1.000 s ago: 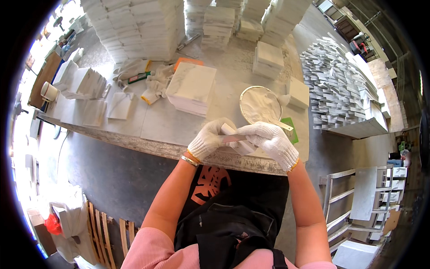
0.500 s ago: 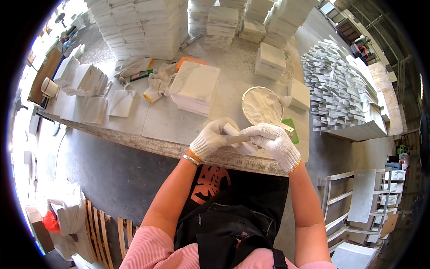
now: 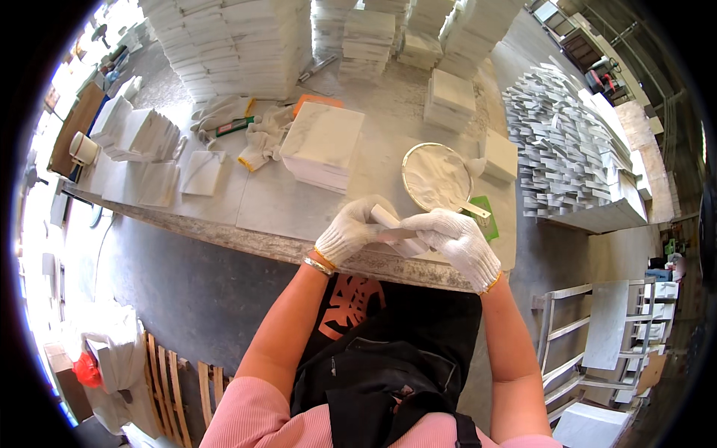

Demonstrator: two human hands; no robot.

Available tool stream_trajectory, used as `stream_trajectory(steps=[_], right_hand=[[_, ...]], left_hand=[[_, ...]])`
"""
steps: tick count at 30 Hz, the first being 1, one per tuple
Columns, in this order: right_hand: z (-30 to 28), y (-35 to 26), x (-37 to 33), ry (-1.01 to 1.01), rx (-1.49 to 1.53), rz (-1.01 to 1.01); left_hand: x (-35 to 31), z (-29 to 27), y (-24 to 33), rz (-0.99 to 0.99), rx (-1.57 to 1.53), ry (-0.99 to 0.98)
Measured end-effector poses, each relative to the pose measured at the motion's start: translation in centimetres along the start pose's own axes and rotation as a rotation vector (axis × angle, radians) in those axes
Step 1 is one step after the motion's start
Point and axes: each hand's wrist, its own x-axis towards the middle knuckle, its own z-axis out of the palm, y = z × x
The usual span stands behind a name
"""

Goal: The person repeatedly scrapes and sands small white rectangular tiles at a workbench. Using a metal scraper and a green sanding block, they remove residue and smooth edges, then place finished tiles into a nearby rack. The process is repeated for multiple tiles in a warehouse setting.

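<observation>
Above the table's near edge, my left hand (image 3: 351, 230) in a white knit glove is closed round a small white marble tile (image 3: 411, 247), held tilted. My right hand (image 3: 453, 239), gloved alike, pinches a thin, flat, greyish blade (image 3: 394, 234) like a scraper, laid against the tile; its far end is hidden by the fingers. Just beyond my right hand stands a round bowl (image 3: 404, 175) of white paste or powder, and a pale flat handle (image 3: 476, 209) lies at its near rim. A green flat piece (image 3: 488, 227) lies beside the bowl.
A stack of square marble tiles (image 3: 323, 142) stands left of the bowl, with spare gloves (image 3: 261, 142) and a green-handled tool (image 3: 234, 126) behind. Single tiles (image 3: 203, 172) lie farther left. Tall tile stacks (image 3: 231, 45) line the back. Right of the table are piled strips (image 3: 560, 142) and a rack (image 3: 567, 321).
The blade in my right hand has shifted slightly against the tile and its angle differs a little. Both hands stay in nearly the same place.
</observation>
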Motion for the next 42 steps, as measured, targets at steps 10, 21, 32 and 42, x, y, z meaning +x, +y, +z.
stream_trajectory(steps=[10,21,32,42], right_hand=[[1.3,-0.3,-2.1,0.172,0.009,0.024],[3.5,-0.6,-3.5,0.352,0.025,0.172],[5.3,-0.6,-3.3,0.517,0.077,0.252],[5.3,-2.7,-4.4,0.594,0.186,0.389]], left_hand=[[-0.1,-0.2,-1.1,0.04,-0.057,0.018],[-1.0,0.9,-1.7,0.118,-0.093,0.088],[-1.4,2.0,-2.6,0.217,-0.144,0.162],[-1.5,1.8,-2.9,0.185,-0.074,0.179]])
